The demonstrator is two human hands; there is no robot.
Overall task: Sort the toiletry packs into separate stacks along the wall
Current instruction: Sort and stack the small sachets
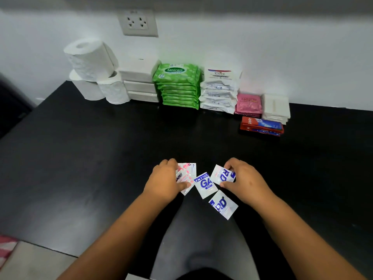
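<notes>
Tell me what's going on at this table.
A person is sorting toiletry packs. The left hand presses on pink-printed sachets, the right hand pinches a blue-printed sachet, and two more blue sachets lie loose between them. Green wipes, white Dove packs and other stacks already line the wall.

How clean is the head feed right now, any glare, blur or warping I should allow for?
Head view: wide-angle warping bends the black table edge and wall line; the green wipes stack bleeds a green halo onto the wall; the white sachets by both hands are slightly overexposed, print still readable; soft sheen on the near tabletop; edges mildly soft.
</notes>
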